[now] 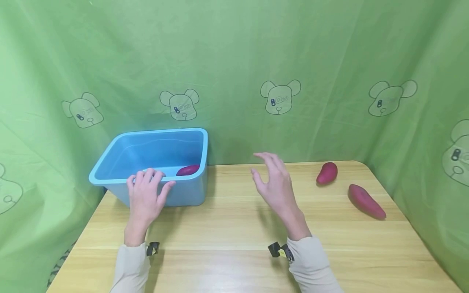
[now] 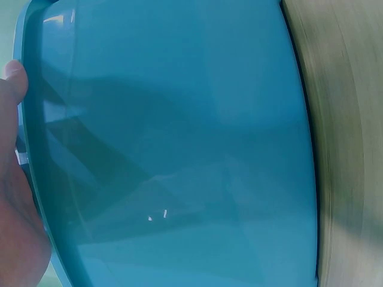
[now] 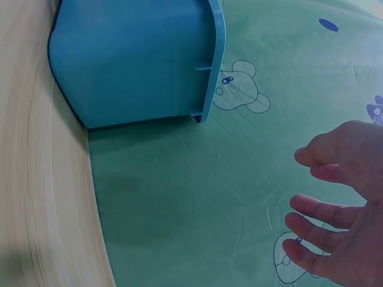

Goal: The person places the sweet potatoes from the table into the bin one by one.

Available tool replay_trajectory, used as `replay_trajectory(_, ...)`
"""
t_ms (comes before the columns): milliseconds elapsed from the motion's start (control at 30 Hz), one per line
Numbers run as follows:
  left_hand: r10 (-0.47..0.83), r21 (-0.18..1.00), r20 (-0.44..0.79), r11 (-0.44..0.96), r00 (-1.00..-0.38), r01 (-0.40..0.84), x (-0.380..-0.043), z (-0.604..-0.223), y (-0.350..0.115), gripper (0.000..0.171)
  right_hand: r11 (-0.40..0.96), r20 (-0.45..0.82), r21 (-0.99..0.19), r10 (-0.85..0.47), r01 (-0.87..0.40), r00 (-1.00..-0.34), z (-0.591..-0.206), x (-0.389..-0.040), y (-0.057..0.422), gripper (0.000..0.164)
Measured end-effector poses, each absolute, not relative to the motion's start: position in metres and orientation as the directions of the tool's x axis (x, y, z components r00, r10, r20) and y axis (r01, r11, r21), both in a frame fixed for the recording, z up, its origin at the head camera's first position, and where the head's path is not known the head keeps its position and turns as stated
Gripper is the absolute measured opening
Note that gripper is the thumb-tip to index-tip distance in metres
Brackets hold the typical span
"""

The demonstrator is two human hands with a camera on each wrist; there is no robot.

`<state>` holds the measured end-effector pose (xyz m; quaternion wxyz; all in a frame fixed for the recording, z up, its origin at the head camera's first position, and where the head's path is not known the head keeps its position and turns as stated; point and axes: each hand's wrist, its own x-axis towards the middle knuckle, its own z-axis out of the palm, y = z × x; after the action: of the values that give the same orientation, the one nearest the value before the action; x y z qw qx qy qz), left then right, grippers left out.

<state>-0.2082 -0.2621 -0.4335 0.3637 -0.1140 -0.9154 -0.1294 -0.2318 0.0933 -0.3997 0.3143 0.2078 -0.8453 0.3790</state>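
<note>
A blue plastic bin (image 1: 183,193) stands at the table's left back, with one purple sweet potato (image 1: 188,170) showing inside it. My left hand (image 1: 145,199) grips the bin's near rim, its fingers curled over the top edge. In the left wrist view the thumb (image 2: 17,80) lies at that rim. To the right of the bin, my right hand (image 1: 275,187) hovers over the table, fingers spread and holding nothing. Two more sweet potatoes lie on the table's right side: a shorter one (image 1: 327,173) near the back edge and a longer one (image 1: 366,202) closer to the right edge.
The wooden table (image 1: 227,232) runs back to a green curtain (image 1: 234,53) printed with bear heads, which also hangs along the left and right sides. Dark camera mounts sit at both wrists, beside the pale sleeves (image 1: 311,260).
</note>
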Motion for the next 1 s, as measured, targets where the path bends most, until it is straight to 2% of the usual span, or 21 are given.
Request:
replay_trajectory(600, 0.113, 0.153, 0.694, 0.942, -0.711, 0.299, -0.208, -0.433, -0.263, 0.037, 0.646, 0.658, -0.545, -0.066, -0.535, -0.75, -0.406, -0.242, 0.108, 0.044)
replay_trajectory(1000, 0.117, 0.146, 0.694, 0.943, -0.71, 0.298, -0.209, -0.434, -0.262, 0.037, 0.648, 0.662, -0.555, -0.037, -0.522, -0.749, -0.41, -0.247, 0.119, 0.043)
